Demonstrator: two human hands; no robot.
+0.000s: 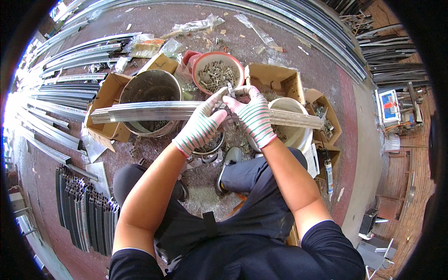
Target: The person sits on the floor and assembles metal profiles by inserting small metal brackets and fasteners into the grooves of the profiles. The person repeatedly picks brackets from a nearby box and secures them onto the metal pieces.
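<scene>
Both my hands wear white gloves with green stripes and pink cuffs. They meet above the middle of a bundle of long silvery metal profiles (149,111). The fingers of my left hand (199,126) and my right hand (253,113) are pinched around a small silvery metal piece (230,88), whose exact kind is too small to tell. Just beyond it stands a red-rimmed basin (195,70) full of small metal fittings (217,74). The profiles rest across a dark bucket (154,84) on the left and a white bucket (305,135) on the right; my hands hide their middle.
Cardboard boxes (275,74) stand around the buckets, one on the right (333,114) holding metal parts. Long profiles (70,91) lie at the left, with a stack of dark short ones (86,210) nearer. Plastic wrapping (198,24) litters the floor. A sealant tube (329,175) stands at right.
</scene>
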